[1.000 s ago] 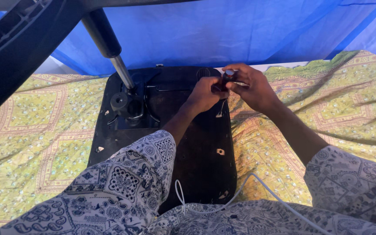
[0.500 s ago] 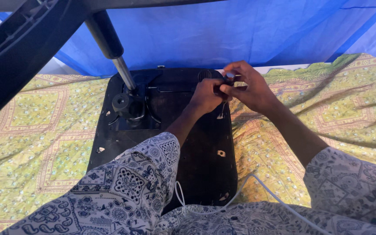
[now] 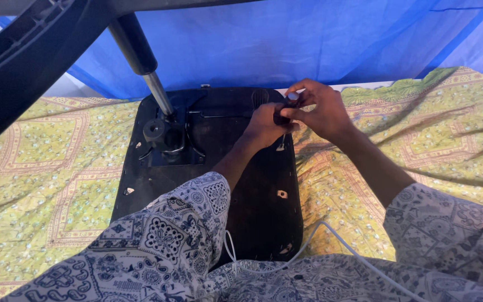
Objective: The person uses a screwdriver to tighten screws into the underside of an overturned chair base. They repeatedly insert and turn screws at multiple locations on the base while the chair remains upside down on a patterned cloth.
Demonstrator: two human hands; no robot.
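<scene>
Fastening a small screw [image 3: 281, 144] into upturned black seat base [image 3: 252, 212]: left hand [image 3: 265, 124] pinching it, right hand [image 3: 320, 109] clenched around screwdriver [image 3: 292, 99]. Probably needing steady turning next.

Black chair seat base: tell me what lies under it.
The black chair seat base lies on a yellow-green patterned cloth, which spreads out on both sides. Whatever is under its middle is covered.

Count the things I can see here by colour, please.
Black: 1, the chair seat, underside up.
Silver: 1, the gas post rising from it.
Blue: 1, the sheet behind.
Yellow-green: 1, the patterned cloth underneath.
White: 1, the cord.
Total: 5.
</scene>
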